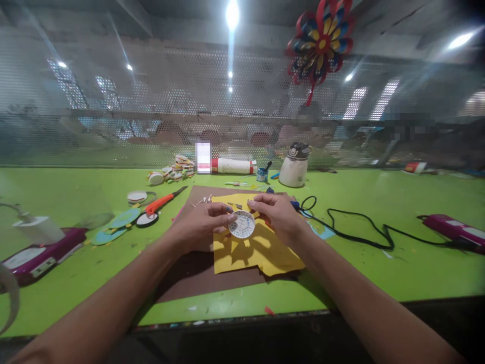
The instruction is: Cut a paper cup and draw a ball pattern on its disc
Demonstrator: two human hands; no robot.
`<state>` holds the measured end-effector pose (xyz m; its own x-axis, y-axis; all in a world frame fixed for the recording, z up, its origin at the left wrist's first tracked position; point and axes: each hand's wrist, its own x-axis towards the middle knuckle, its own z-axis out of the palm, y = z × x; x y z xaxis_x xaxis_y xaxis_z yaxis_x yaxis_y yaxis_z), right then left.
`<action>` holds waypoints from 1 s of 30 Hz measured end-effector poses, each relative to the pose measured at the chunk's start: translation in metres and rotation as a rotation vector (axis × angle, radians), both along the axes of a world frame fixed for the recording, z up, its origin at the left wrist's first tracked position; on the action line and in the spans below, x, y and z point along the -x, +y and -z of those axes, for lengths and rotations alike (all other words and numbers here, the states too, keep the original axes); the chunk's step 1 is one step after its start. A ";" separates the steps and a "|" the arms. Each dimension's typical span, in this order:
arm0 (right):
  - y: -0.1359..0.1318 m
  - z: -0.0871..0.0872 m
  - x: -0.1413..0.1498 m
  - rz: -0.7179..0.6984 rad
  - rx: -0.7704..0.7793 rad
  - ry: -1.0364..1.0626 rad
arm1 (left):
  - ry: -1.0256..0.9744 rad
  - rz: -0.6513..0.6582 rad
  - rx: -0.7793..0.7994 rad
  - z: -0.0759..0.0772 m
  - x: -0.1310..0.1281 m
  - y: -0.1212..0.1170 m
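My left hand pinches a small round white disc at its left edge. Blue marks and dark printed lines cover the face of the disc, and small yellow tabs stick out around it. At the disc's upper right, my right hand has thumb and fingers drawn together; what lies between them is too small to make out. Beneath both hands is a cut sheet of yellow paper, lying on a brown board. Part of a pointed metal tool shows just beyond the disc.
Orange-handled scissors lie left of the board, near blue-green paper discs. Magenta power strips flank the green table, with a black cable on the right. Behind stand a blue jar, a white container and stacked white rounds.
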<state>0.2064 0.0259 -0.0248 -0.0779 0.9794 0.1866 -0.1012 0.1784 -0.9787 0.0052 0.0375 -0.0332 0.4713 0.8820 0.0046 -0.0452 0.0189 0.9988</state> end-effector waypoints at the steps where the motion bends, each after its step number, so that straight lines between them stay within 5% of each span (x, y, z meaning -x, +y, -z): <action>1: 0.000 -0.001 0.000 0.002 0.000 0.008 | 0.003 0.000 0.001 0.000 0.000 0.000; 20: 0.009 0.010 0.000 0.067 0.008 0.004 | -0.071 -0.123 -0.015 0.006 0.005 0.011; 30: 0.002 0.007 0.001 0.014 -0.070 -0.042 | -0.042 0.022 -0.007 0.000 -0.002 0.001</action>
<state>0.2050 0.0283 -0.0318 -0.0731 0.9650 0.2517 -0.0569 0.2479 -0.9671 0.0069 0.0387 -0.0328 0.4899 0.8713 0.0307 -0.0865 0.0135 0.9962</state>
